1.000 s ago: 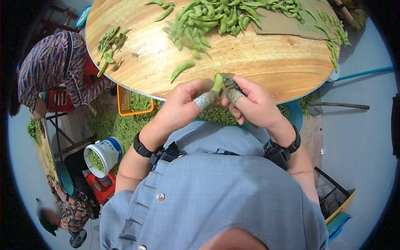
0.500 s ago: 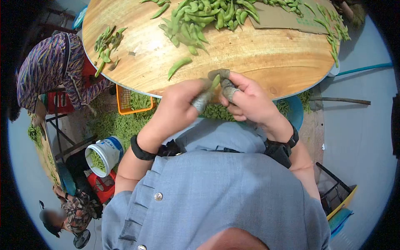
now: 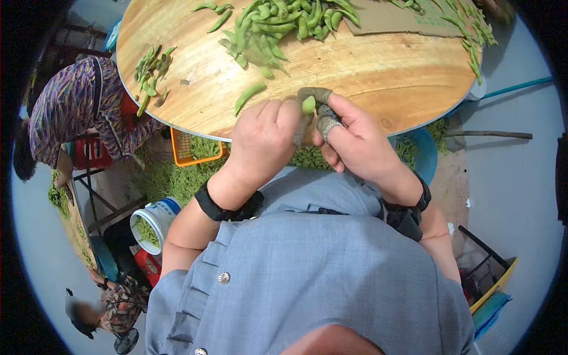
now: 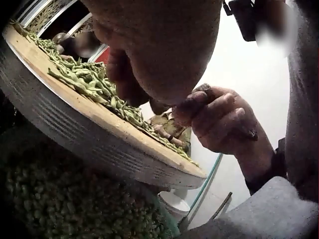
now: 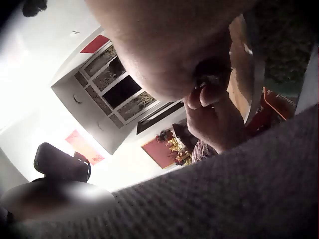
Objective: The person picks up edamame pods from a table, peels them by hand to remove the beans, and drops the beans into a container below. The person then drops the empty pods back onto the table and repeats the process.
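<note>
In the head view a green soybean pod (image 3: 308,105) stands between my two hands over the near edge of the round wooden table (image 3: 367,77). My left hand (image 3: 263,133) curls its fingers and wrapped thumb round the pod's lower part, hiding it. From the other side my right hand (image 3: 358,133) pinches at the pod's top, its thumb and forefinger wrapped in grey tape. A single pod (image 3: 249,97) lies on the table just beyond the left hand. In the left wrist view the right hand (image 4: 222,122) has its fingers curled; the pod is hidden there.
A heap of pods (image 3: 278,26) lies at the far side of the table beside flat cardboard (image 3: 408,22). Darker pods (image 3: 152,71) lie left. Below are an orange basket (image 3: 177,148), a white bucket (image 3: 152,228) and a blue tub (image 3: 427,157). Two other people are at left.
The left hand has turned over, its back now facing up, and moved closer round the pod, so less of the pod shows. The right hand stays near the same place.
</note>
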The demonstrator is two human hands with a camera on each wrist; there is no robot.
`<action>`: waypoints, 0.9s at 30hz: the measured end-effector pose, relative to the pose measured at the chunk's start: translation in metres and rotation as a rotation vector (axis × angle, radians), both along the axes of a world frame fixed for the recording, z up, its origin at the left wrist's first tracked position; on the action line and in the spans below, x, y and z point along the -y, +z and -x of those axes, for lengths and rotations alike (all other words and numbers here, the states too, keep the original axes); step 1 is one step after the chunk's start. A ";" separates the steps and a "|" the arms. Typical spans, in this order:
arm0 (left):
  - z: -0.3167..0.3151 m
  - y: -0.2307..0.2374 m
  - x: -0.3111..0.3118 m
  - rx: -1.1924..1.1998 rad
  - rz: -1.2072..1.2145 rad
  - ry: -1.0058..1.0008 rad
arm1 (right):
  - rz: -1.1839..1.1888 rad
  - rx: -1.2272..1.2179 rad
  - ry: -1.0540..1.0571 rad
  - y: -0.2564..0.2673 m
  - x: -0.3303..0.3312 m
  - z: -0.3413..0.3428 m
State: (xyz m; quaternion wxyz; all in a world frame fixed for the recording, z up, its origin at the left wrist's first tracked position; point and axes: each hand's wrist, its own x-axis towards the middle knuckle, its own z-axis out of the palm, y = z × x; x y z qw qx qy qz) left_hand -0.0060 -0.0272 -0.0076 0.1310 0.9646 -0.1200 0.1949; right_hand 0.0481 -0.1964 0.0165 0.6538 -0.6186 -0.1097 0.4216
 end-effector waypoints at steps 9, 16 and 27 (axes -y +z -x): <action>0.001 -0.001 -0.007 -0.935 1.319 0.039 | -0.094 -0.220 0.002 -0.020 0.018 -0.004; 0.006 0.028 -0.010 -0.872 0.805 -0.243 | 0.131 0.649 0.084 -0.024 0.016 -0.019; 0.035 0.004 -0.034 -0.977 0.821 0.176 | 0.287 1.040 0.075 -0.034 0.026 0.003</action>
